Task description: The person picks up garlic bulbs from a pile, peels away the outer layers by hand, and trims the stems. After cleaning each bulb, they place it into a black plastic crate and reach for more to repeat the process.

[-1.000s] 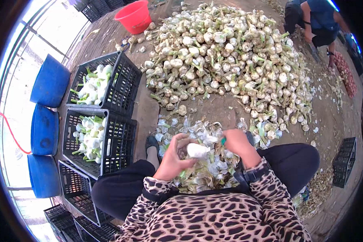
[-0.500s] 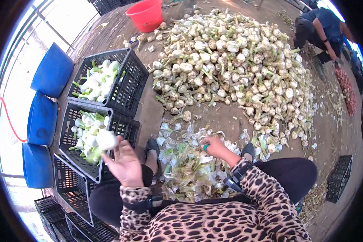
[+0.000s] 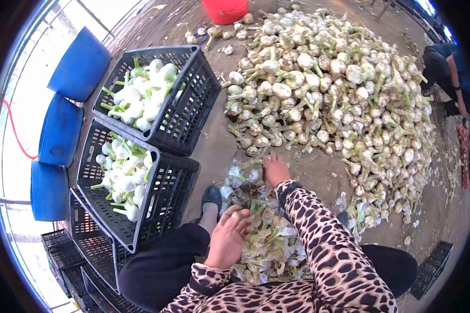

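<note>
A large heap of unpeeled garlic bulbs with short stems and soil on them lies on the ground before me. At its near edge my right hand reaches out, fingers stretched toward the nearest bulbs, with nothing visible in it. My left hand hovers above the loose peeled skins between my legs, its fingers loosely bent, apart and holding nothing. To the left, cleaned white garlic bulbs lie in the nearer black crate. More cleaned bulbs fill part of the farther black crate.
Blue tubs line the left wall. Stacked black crates stand at lower left, another crate at right. A red basin sits at the back. Another person bends at far right beside a red net sack.
My left hand has come back from the nearer crate to above the skins, without the white bulb seen by its fingers before. My right hand has moved forward to the heap. The view has shifted.
</note>
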`<state>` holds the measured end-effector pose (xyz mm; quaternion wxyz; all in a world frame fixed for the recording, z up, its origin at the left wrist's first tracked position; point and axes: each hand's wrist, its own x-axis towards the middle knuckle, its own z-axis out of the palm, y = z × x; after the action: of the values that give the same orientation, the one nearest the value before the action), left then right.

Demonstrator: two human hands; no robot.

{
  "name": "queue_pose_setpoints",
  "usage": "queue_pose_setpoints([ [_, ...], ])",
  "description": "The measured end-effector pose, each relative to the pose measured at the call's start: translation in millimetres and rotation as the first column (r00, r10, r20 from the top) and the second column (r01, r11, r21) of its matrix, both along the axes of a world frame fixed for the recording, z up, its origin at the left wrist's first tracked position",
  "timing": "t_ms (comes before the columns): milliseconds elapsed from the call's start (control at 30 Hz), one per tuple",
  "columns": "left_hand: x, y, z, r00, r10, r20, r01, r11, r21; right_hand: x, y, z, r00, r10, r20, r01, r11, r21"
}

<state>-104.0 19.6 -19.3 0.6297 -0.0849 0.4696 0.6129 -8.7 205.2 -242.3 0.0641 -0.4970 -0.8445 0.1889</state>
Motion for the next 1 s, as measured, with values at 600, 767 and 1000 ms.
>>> queue_pose_setpoints([
  [600, 69.9, -1.7, 42.1, 0.928, -0.245, -0.281, 0.325, 0.902, 0.286, 123.3, -128.2, 235.2, 0.414, -0.552, -0.724, -0.183, 0.729, -0.660],
  [767, 93.6, -13.3, 32.6, 0.620, -0.153, -0.769, 0.575, 0.755, 0.314, 147.9, -158.7, 252.7, 0.174, -0.938, -0.301, -0.358, 0.225, -0.906],
  [1000, 90.0, -14.8, 32.6, 0.142, 0.021, -0.990, 0.732, 0.671, 0.119, 154.7, -157.0, 266.2, 0.146, -0.938, -0.316, -0.402, 0.235, -0.885],
])
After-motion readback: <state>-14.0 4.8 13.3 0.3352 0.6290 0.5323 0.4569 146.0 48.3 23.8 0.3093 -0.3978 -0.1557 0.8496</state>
